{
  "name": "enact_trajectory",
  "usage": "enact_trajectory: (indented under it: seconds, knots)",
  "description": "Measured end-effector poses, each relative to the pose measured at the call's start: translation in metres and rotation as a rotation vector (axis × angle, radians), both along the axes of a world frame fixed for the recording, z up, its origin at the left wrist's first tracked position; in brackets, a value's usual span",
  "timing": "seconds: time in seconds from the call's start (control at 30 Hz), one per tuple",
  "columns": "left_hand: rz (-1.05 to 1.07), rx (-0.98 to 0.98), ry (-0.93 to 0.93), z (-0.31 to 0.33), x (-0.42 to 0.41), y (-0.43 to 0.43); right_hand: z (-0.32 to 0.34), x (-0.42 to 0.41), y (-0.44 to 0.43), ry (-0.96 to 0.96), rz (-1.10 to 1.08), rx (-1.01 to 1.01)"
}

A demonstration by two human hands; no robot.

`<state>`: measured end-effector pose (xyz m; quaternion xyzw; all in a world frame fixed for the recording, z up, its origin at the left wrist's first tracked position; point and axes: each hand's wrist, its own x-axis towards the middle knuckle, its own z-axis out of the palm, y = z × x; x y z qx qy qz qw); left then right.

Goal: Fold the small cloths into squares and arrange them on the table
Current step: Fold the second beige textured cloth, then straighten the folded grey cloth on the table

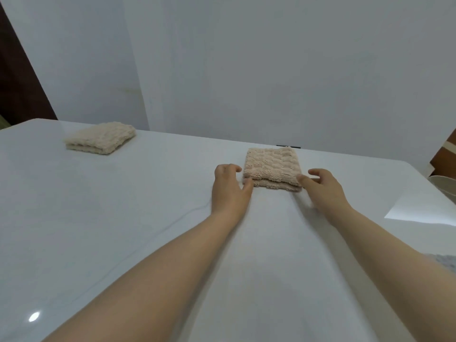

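At one o'clock on the table, the folded pink cloth lies between the left hand and right hand. Their relaxed fingers grip nothing; the thumbs touch its near corners, probably to square it. The folded beige cloth sits apart at ten o'clock.

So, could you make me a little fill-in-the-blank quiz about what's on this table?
The white table holds ___ folded cloths. The left hand and right hand flank the nearer cloth; the right thumb touches its near ___ corner. The untouched cloth lies to the person's ___.
Missing words: two; right; left.
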<state>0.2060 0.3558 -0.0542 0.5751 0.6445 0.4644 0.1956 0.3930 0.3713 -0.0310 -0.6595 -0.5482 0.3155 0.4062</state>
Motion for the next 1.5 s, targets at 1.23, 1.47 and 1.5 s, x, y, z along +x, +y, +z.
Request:
enact_trajectory:
  seconds: [1.23,1.47,1.5]
  knots:
    - [0.264,0.033,-0.366,0.036,-0.231,-0.431,0.045,-0.259,-0.37,0.102,0.589,-0.017]
    - [0.279,0.009,-0.426,0.029,-0.287,-0.409,0.04,-0.32,-0.334,0.106,0.594,-0.063]
    - [0.287,0.003,-0.435,0.029,-0.296,-0.404,0.04,-0.331,-0.328,0.101,0.597,-0.071]
